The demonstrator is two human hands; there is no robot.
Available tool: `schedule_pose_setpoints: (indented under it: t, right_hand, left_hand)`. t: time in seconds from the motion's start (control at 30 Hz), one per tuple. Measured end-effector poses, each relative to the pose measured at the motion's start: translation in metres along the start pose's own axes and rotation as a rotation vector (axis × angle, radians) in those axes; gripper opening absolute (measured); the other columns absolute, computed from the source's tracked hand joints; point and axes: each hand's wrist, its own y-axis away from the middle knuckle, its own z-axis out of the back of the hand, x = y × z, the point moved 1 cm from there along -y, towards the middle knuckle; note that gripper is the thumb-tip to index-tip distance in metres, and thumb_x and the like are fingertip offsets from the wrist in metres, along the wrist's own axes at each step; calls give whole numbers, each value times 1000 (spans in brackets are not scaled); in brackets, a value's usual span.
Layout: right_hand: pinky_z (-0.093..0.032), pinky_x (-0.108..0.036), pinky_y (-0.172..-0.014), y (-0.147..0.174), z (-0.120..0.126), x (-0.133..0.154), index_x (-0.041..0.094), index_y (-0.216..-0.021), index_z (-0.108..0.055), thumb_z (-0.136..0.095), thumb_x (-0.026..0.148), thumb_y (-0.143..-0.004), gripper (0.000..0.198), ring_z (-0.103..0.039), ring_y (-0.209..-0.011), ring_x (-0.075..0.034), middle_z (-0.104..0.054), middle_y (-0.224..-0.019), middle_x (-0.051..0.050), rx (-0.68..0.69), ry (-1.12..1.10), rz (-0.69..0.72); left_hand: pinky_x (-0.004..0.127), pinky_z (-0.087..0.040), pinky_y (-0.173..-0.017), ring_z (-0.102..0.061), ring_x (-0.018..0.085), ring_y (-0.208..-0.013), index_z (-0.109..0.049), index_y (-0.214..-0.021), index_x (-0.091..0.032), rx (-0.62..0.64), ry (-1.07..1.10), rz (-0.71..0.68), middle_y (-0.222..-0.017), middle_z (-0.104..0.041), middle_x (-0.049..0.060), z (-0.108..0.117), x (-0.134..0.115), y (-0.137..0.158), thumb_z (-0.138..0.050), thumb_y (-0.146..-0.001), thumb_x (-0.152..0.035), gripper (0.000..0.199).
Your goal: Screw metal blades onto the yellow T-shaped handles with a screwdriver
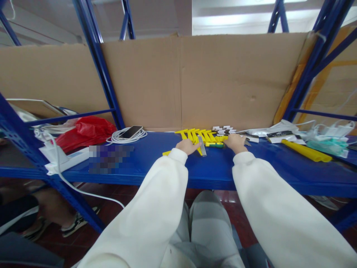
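My left hand [189,146] is closed around a yellow-handled scraper [166,153], whose handle end shows left of the fist. A flat grey blade [202,146] stands at its right end. My right hand [235,143] rests on the blue shelf with fingers bent; what they hold, if anything, I cannot make out. Just right of it shows a small dark metal piece [247,143]. Between my hands lies a green and yellow handle [214,145]. Behind them, several yellow scraper handles [198,134] lie in a row, beside a stack of white and black packs [224,130].
To the left are a phone [132,131] on a coiled white cable [118,139], a red plastic bag [85,132] and a white power strip [75,160]. A yellow roll [306,150] lies right. Cardboard [223,82] backs the shelf [156,160]. Another person's legs [52,208] show lower left.
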Motion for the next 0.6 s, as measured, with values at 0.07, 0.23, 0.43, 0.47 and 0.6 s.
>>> schedule_pose_setpoints:
  t: [0.07, 0.23, 0.43, 0.47, 0.6]
  right_hand:
    - [-41, -46, -100, -3, -1, -3, 8, -121, -71, -53, 23, -87, 41, -64, -118, -33, -70, -122, -24, -20, -54, -46]
    - [-45, -43, -96, -9, -3, -9, 9, -113, -72, -54, 25, -89, 34, -65, -116, -35, -71, -118, -24, -72, -224, -100]
    - [-45, -37, -96, -7, 2, -9, 10, -123, -62, -43, 23, -96, 35, -63, -118, -32, -68, -123, -24, -201, -502, -109]
    - [-45, -36, -96, -7, 3, -9, 9, -124, -60, -42, 23, -97, 35, -63, -118, -31, -68, -122, -24, -210, -544, -123]
    - [-47, -35, -95, -12, 1, -12, 6, -129, -53, -38, 24, -99, 38, -64, -117, -30, -66, -123, -25, -244, -696, -197]
  left_hand:
    - [39, -52, -98, -65, 33, -123, -75, -115, -13, -3, 9, 4, -128, -70, 21, 0, 0, 1, -30, -96, -69, 74]
    - [39, -52, -98, -65, 34, -123, -76, -112, -13, -9, 23, 4, -125, -71, 21, 1, 0, 2, -31, -95, -69, 74]
    - [40, -53, -97, -65, 34, -122, -76, -111, -12, -18, 14, -5, -124, -71, 22, -1, 1, 0, -32, -96, -67, 72]
    - [40, -53, -97, -65, 34, -122, -76, -111, -12, -18, 13, -7, -124, -71, 22, -1, 1, 0, -32, -96, -67, 72]
    - [40, -53, -97, -65, 34, -122, -76, -112, -13, -20, 24, 2, -126, -71, 21, -1, 1, 0, -32, -96, -67, 71]
